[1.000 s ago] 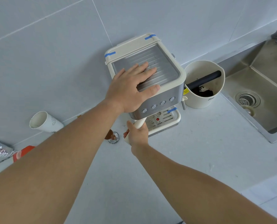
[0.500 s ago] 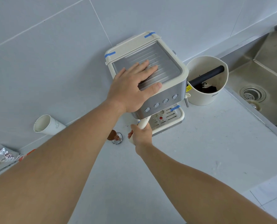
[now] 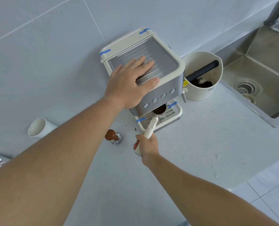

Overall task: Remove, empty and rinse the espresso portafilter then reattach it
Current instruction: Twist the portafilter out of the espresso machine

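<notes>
My right hand (image 3: 146, 145) was wrapped tight around the long cream handle of the coffee holder (image 3: 152, 126), down near the end of it. The round metal cup (image 3: 159, 110) at the other end was full of wet brown coffee, and it sat just under the front of the coffee machine (image 3: 151, 70), above the drip tray (image 3: 176, 111). I could not tell if it was fully free of the machine. My left hand (image 3: 132, 84) lay flat on top of the machine with its fingers spread, pressing down to keep it from sliding. I think the holder would feel heavy at the cup end, hard and stiff, so the handle was the best place to hold it. The coffee could spill if I tipped it. The white bucket (image 3: 202, 75) with the black bar stood just beside the machine, with old coffee in it. The sink (image 3: 265, 79) was farther to the right. A brown-topped press (image 3: 113, 137) and a paper cup (image 3: 41, 128) sat on the counter (image 3: 192, 152).
</notes>
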Demonstrator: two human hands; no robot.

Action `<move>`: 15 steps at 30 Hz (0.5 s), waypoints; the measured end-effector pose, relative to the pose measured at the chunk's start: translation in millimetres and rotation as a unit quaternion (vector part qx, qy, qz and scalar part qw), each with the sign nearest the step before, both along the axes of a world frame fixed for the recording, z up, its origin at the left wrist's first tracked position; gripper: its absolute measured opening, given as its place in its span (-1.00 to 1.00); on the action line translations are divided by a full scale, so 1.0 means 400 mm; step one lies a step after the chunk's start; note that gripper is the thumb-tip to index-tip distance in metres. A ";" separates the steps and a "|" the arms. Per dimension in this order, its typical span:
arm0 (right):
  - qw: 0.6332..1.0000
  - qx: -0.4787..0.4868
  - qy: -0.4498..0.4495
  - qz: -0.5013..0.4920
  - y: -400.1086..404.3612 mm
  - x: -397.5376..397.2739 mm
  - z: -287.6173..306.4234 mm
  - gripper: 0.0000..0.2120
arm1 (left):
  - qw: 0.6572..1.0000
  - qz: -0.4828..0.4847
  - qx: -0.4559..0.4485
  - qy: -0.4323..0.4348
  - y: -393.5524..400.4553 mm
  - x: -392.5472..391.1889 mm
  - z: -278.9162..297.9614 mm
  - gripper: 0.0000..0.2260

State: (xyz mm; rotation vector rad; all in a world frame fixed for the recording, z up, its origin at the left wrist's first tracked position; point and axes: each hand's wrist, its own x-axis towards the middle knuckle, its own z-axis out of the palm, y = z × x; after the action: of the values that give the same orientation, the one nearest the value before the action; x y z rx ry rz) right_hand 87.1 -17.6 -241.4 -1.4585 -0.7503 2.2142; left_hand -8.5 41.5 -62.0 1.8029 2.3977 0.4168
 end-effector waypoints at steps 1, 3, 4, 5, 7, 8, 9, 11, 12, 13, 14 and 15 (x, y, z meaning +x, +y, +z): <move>1.000 0.001 -0.002 0.008 0.000 0.009 0.002 -0.88 | 1.000 0.000 -0.001 0.000 0.000 0.000 0.000 -0.44; 1.000 0.007 -0.010 0.027 0.000 0.033 0.004 -0.88 | 1.000 0.000 0.000 0.000 -0.001 0.001 0.000 -0.44; 0.999 0.010 -0.012 0.036 -0.001 0.045 0.006 -0.88 | 1.000 0.000 0.001 0.000 -0.002 0.000 0.000 -0.44; 0.999 0.013 -0.012 0.042 0.001 0.059 0.009 -0.88 | 1.000 0.000 0.002 -0.001 -0.002 0.001 0.000 -0.44; 0.998 0.013 -0.010 0.055 0.002 0.087 0.016 -0.88 | 1.000 -0.001 0.003 -0.001 -0.001 0.000 0.000 -0.44; 0.998 0.012 -0.008 0.060 0.002 0.101 0.020 -0.87 | 1.000 -0.001 0.004 0.001 -0.001 0.000 -0.001 -0.43; 0.998 0.014 -0.006 0.064 0.004 0.118 0.022 -0.87 | 1.000 -0.001 0.007 0.001 -0.001 0.000 -0.002 -0.43; 0.997 0.014 -0.009 0.077 0.003 0.148 0.023 -0.87 | 1.000 -0.001 0.007 0.004 -0.002 -0.002 -0.004 -0.44; 0.996 0.017 -0.014 0.083 0.004 0.165 0.025 -0.87 | 1.000 -0.002 0.008 0.006 -0.003 -0.003 -0.006 -0.44; 0.996 0.020 -0.018 0.088 0.005 0.183 0.025 -0.87 | 1.000 -0.002 0.008 0.007 -0.003 -0.003 -0.006 -0.45; 0.995 0.022 -0.022 0.092 0.008 0.200 0.026 -0.87 | 1.000 -0.003 0.008 0.008 -0.003 -0.003 -0.006 -0.45; 0.995 0.026 -0.026 0.097 0.011 0.217 0.028 -0.87 | 1.000 -0.005 0.007 0.009 -0.002 -0.004 -0.007 -0.46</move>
State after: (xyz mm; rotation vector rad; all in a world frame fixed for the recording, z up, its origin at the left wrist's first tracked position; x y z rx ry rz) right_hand 173.9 -13.2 -230.3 -1.4795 -0.9985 2.2857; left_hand -9.9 40.7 -64.8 1.8309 2.4037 0.4185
